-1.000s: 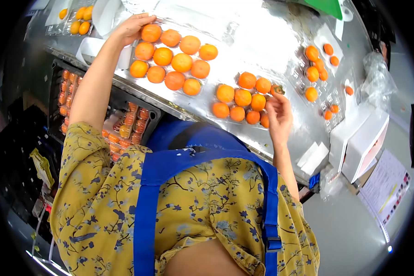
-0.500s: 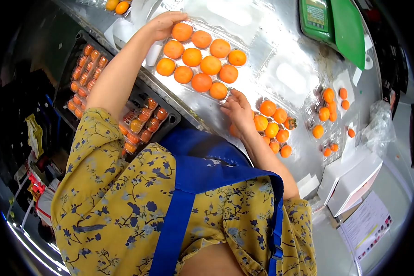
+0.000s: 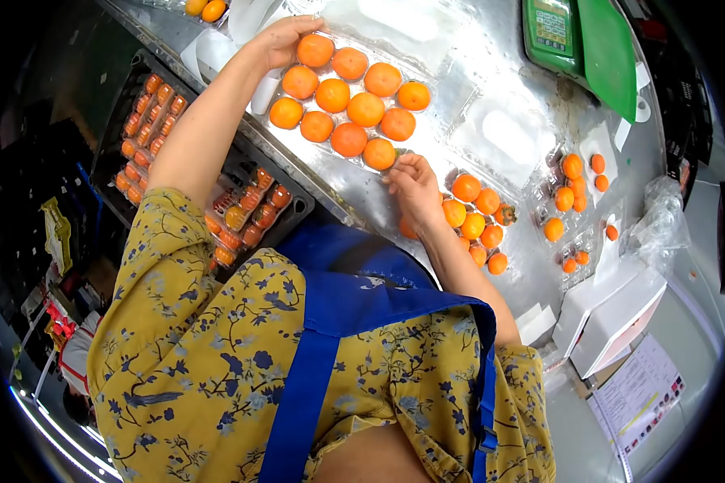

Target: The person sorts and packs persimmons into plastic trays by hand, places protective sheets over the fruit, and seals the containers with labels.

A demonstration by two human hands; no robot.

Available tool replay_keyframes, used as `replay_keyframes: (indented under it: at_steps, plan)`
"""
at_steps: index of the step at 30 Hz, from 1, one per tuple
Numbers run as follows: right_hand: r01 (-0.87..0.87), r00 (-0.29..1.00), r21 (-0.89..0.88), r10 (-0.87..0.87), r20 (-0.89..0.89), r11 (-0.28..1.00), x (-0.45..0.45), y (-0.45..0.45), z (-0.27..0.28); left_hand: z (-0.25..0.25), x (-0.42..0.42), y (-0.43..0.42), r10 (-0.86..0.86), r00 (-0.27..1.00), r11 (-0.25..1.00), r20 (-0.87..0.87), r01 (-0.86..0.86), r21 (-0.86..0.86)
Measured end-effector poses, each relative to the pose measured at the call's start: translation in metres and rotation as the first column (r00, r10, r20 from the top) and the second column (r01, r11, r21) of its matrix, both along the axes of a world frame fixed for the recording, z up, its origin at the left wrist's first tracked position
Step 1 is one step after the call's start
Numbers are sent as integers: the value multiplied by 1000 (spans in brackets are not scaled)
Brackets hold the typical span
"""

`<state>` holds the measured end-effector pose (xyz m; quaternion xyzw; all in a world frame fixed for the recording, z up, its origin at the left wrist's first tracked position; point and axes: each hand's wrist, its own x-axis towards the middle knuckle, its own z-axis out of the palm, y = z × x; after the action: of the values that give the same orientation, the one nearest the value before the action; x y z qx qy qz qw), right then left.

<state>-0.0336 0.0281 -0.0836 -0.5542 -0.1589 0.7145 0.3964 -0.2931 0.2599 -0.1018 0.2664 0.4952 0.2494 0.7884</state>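
A clear plastic tray (image 3: 437, 71) holds several orange persimmons (image 3: 332, 95) in rows on the metal table. My left hand (image 3: 286, 42) grips its far left corner, with the fingers curled over the rim. Beside the near right corner is my right hand (image 3: 415, 187), its thumb and fingers pinched together. A bit of green shows at the fingertips, next to the last persimmon (image 3: 379, 154). I cannot make out what the pinch holds. Right of that wrist sits a second group of persimmons (image 3: 474, 225), one with a leafy cap.
A green scale (image 3: 552, 32) stands at the back right. Clear trays (image 3: 499, 137) and smaller groups of persimmons (image 3: 572, 193) lie on the right. White boxes (image 3: 608, 314) and crumpled plastic (image 3: 660, 213) are beyond. Dark crates (image 3: 298, 208) with packed fruit stand below the table's left edge.
My right hand's fingers have drawn closer together by the tray's near corner. My left hand stays on the far corner. The whole view has shifted slightly.
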Motion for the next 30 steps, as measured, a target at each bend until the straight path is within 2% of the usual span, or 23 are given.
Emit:
replay_keyframes:
  at_steps: [4, 7, 11, 12, 14, 15, 16, 20, 22, 23, 24, 27, 30]
  plan:
    - [33, 999, 30, -32, -37, 999, 5, 5, 10, 17, 1, 2, 18, 1000, 999, -6, -18, 50]
    - [28, 1000, 50, -27, -2, 998, 7, 16, 38, 3, -12, 19, -29, 997, 989, 78, 17, 147]
    - [51, 998, 117, -53, 18, 992, 25, 28, 64, 27, 0, 41, 14, 998, 985, 65, -25, 173]
    - [54, 998, 155, -56, 9, 986, 32, 30, 71, 24, 2, 57, -3, 992, 989, 130, -16, 146]
    - [81, 996, 186, -85, 10, 979, 47, 37, 90, 86, 51, 59, -1, 998, 993, 70, -7, 115]
    - [95, 995, 180, -98, 9, 979, 57, 41, 98, 105, 72, 55, 5, 999, 995, 37, -9, 99]
    - [93, 996, 177, -93, -8, 980, 71, 44, 106, 114, 90, 62, -4, 1000, 987, -1, 4, 159]
    - [239, 971, 217, -233, -53, 947, 118, 60, 126, 133, 159, 115, -215, 975, 937, 53, 191, 291]
    - [299, 954, 221, -292, -65, 928, 145, 69, 133, 119, 202, 154, -225, 971, 941, 85, 194, 279]
    - [317, 948, 231, -308, -77, 920, 163, 75, 133, 118, 227, 173, -302, 948, 928, 104, 267, 260]
    - [336, 942, 232, -329, -70, 913, 177, 81, 135, 127, 254, 174, -250, 961, 944, 115, 216, 250]
    - [400, 915, 255, -399, -58, 881, 221, 99, 131, 158, 322, 179, -321, 946, 926, 53, 301, 228]
    - [457, 883, 239, -470, -4, 857, 256, 118, 128, 150, 380, 205, -356, 933, 916, 43, 339, 216]
